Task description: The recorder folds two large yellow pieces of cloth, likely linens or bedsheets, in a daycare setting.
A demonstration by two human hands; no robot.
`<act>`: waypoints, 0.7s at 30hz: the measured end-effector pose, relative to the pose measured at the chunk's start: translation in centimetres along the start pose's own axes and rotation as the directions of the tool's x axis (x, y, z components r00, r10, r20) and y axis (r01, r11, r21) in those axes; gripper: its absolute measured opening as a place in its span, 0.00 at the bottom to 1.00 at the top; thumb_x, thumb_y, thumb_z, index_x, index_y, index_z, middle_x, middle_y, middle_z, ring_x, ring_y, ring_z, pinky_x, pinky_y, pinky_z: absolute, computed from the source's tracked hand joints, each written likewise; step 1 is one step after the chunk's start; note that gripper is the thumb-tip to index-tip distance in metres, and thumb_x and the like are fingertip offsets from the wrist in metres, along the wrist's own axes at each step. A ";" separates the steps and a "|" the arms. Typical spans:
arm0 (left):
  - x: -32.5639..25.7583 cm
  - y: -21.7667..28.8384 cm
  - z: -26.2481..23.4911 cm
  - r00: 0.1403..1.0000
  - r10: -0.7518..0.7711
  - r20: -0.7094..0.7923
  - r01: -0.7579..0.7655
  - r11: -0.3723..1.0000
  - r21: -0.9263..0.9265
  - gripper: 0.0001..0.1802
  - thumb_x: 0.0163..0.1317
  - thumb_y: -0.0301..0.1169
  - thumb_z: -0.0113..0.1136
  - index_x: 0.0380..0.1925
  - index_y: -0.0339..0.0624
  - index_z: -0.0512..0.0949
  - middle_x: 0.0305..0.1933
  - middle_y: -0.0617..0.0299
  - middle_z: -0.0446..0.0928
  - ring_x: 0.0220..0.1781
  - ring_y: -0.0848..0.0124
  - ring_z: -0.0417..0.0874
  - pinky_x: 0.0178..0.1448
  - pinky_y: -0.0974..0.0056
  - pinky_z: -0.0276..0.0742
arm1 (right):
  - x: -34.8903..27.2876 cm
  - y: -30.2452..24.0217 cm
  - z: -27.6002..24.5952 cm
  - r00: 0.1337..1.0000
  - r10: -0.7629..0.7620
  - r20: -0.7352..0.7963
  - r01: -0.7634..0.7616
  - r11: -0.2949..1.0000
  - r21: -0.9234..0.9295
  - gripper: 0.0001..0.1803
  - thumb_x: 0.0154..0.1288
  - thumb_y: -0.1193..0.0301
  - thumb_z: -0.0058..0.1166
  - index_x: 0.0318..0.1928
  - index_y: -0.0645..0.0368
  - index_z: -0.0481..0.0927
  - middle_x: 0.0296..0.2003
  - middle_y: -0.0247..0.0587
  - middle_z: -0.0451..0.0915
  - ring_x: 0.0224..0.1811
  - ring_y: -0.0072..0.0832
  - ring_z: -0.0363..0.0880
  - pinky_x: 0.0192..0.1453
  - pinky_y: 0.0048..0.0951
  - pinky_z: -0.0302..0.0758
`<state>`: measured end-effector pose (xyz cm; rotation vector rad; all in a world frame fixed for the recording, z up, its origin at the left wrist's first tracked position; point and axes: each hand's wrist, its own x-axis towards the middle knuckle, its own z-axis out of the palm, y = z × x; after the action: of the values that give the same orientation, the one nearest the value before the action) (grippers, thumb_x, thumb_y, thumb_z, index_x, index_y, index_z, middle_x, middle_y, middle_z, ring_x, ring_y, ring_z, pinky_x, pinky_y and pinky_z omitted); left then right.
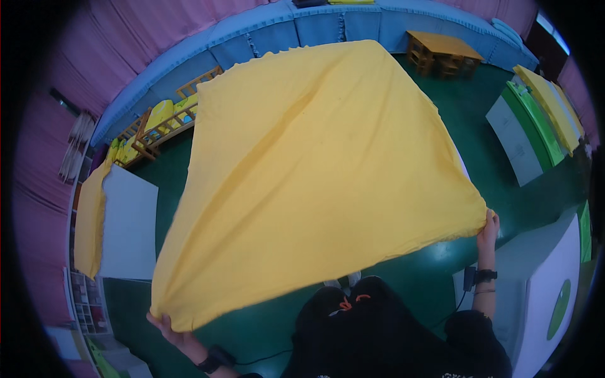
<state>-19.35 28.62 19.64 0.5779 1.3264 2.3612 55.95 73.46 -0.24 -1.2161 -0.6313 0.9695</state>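
Note:
A large yellow cloth (pixel 315 170) spreads out in front of me, its surface creased by long diagonal folds. My left hand (pixel 169 330) grips the near left corner, fingers closed on the fabric. The near right corner is pinched in my right hand (pixel 489 225), which is raised farther out than the left. Between the two hands the near edge runs slantwise, lower at the left. Whatever lies under most of the cloth is hidden; a sliver of something pale shows along its right edge.
At the left stands a white unit (pixel 131 220) with yellow cloth (pixel 90 217) over it. Wooden cots (pixel 165 129) hold yellow bedding. A wooden table (pixel 444 45) stands far right, near blue covered furniture (pixel 277 39). White-and-green units (pixel 520 135) and a white cabinet (pixel 535 283) line the right.

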 end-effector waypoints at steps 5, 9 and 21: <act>-2.0 -4.6 -9.8 0.922 -0.244 -0.301 0.311 0.930 0.198 0.20 0.59 0.20 0.59 0.50 0.47 0.69 0.54 0.54 0.76 0.47 0.63 0.83 0.35 0.65 0.81 | 0.0 2.7 -1.0 0.993 0.060 -0.102 -0.059 0.998 0.015 0.11 0.74 0.65 0.56 0.49 0.57 0.73 0.44 0.35 0.79 0.47 0.26 0.79 0.52 0.31 0.79; -5.1 -9.9 -12.3 0.736 -0.502 -0.454 0.629 0.755 0.186 0.19 0.57 0.18 0.58 0.48 0.47 0.71 0.46 0.59 0.79 0.28 0.73 0.81 0.12 0.79 0.54 | -0.2 3.6 -5.2 0.978 0.022 -0.206 -0.036 0.997 -0.065 0.13 0.75 0.63 0.55 0.49 0.57 0.72 0.43 0.36 0.78 0.45 0.26 0.78 0.50 0.31 0.78; -13.0 -16.4 -18.3 0.447 -0.729 -0.518 0.802 0.584 -0.129 0.08 0.51 0.23 0.51 0.32 0.47 0.73 0.24 0.70 0.72 0.14 0.77 0.62 0.15 0.74 0.50 | -5.2 1.5 -12.7 0.961 -0.075 -0.265 -0.013 0.948 -0.319 0.13 0.76 0.62 0.52 0.50 0.56 0.69 0.42 0.34 0.74 0.45 0.23 0.75 0.50 0.29 0.74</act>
<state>-15.89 17.05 -5.41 -0.6398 1.5170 1.6503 63.69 62.93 -4.52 -1.5900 -0.5975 0.6694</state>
